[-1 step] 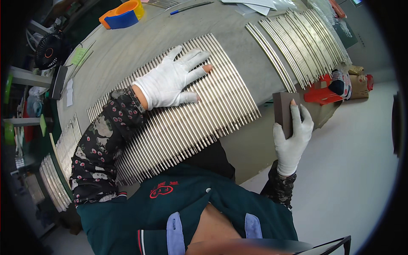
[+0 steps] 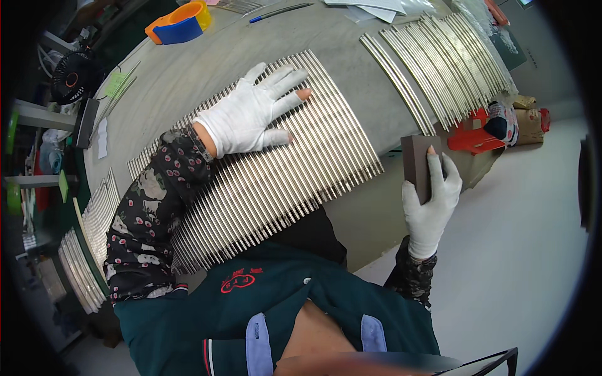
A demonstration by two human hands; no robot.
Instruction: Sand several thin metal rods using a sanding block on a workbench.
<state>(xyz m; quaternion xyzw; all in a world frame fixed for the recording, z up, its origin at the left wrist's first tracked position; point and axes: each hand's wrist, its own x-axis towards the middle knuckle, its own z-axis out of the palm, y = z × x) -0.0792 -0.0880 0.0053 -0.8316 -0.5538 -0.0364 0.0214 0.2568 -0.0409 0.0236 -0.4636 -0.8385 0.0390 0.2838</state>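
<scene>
A wide row of thin silvery metal rods [image 2: 320, 131] lies side by side on the grey table. My left hand [image 2: 251, 116], in a white glove with the thumb tip and a fingertip bare, rests flat on the rods with its fingers spread. Off the table's near right edge, my right hand [image 2: 433, 200], gloved too, grips a dark grey-brown rectangular block [image 2: 417, 166]. Its fingers lie along the block's right side and the thumb along the left. The block's upper end is close to the lower ends of a few separate rods [image 2: 401, 84].
Another bundle of rods [image 2: 448, 69] lies at the far right, with a red stool [image 2: 470, 135] beyond the edge. An orange and blue tape dispenser [image 2: 182, 25] and a pen [image 2: 279, 12] sit at the back. More rods [image 2: 100, 210] and a black fan [image 2: 72, 75] are at the left.
My left hand has shifted very slightly left and upward over the rods. The right hand and block are almost unmoved.
</scene>
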